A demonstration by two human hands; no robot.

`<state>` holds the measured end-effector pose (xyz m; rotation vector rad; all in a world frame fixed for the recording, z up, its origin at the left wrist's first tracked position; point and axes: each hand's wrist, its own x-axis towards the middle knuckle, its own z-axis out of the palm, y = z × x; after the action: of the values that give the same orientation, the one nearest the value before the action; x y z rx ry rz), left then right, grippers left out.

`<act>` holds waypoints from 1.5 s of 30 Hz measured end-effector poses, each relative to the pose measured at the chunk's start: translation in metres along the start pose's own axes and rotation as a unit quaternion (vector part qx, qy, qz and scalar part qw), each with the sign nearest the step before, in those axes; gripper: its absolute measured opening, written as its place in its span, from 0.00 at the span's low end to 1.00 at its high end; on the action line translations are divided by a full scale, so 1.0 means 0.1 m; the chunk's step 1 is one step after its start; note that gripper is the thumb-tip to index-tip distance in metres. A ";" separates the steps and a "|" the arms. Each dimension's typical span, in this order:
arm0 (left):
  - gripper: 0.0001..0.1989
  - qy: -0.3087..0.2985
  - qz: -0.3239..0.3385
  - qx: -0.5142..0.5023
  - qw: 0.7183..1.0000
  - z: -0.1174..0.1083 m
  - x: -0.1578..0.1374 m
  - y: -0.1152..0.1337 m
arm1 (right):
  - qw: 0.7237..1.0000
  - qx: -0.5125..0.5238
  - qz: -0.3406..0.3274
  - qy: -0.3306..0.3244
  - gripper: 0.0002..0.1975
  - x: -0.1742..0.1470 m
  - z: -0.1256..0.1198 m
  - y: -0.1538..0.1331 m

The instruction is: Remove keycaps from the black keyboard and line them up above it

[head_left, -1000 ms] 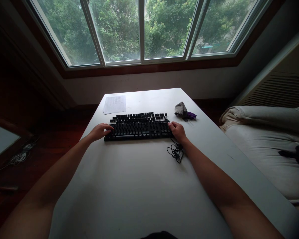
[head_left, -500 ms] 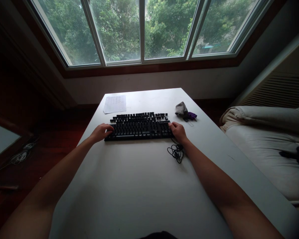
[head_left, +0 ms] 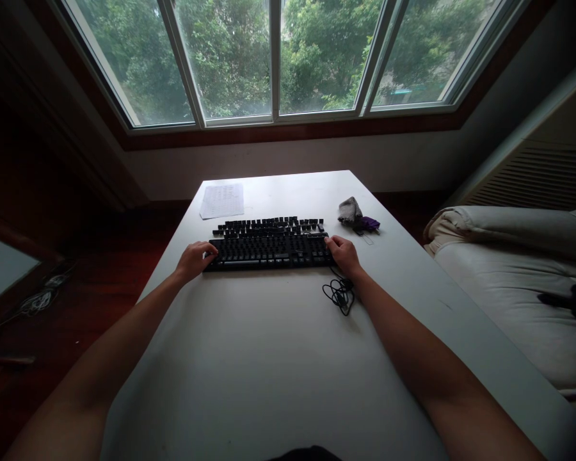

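A black keyboard (head_left: pixel 269 251) lies across the white table in front of me, its long side facing me. My left hand (head_left: pixel 196 260) is closed on its left end, thumb on the near side. At the other end my right hand (head_left: pixel 343 253) grips the right edge, with its fingers curled and partly hidden. Just behind the keyboard stand rows of loose black keycaps (head_left: pixel 269 225). A coiled black cable (head_left: pixel 340 293) rests on the table below my right hand.
A printed paper sheet (head_left: pixel 222 200) lies at the table's back left. Grey and purple cloths (head_left: pixel 350 211) sit at the back right, with a thin wire piece (head_left: pixel 368 239) near them. A pale sofa (head_left: pixel 504 288) stands right of the table (head_left: pixel 269 358); a window is beyond.
My left hand has shifted very slightly on the keyboard's left end. The keyboard, my right hand and the other things look nearly the same.
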<state>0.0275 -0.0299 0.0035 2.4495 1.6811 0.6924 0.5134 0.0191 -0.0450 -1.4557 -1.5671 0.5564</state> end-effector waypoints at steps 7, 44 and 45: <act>0.14 0.010 -0.006 0.064 0.998 0.04 -0.09 0.06 | 1.000 0.000 -0.003 0.003 0.23 0.01 0.00 0.01; 0.14 0.092 -0.083 0.007 0.992 0.22 -0.01 -0.06 | 0.994 -0.028 -0.098 -0.047 0.22 -0.15 0.10 -0.54; 0.14 0.095 -0.093 0.008 0.991 0.22 0.09 -0.08 | 0.992 -0.027 -0.107 -0.063 0.22 -0.17 0.11 -0.55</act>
<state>0.0324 -0.0146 -0.0161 2.2598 1.9586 0.9128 0.4725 -0.0060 -0.0112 -1.2915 -1.8241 0.4911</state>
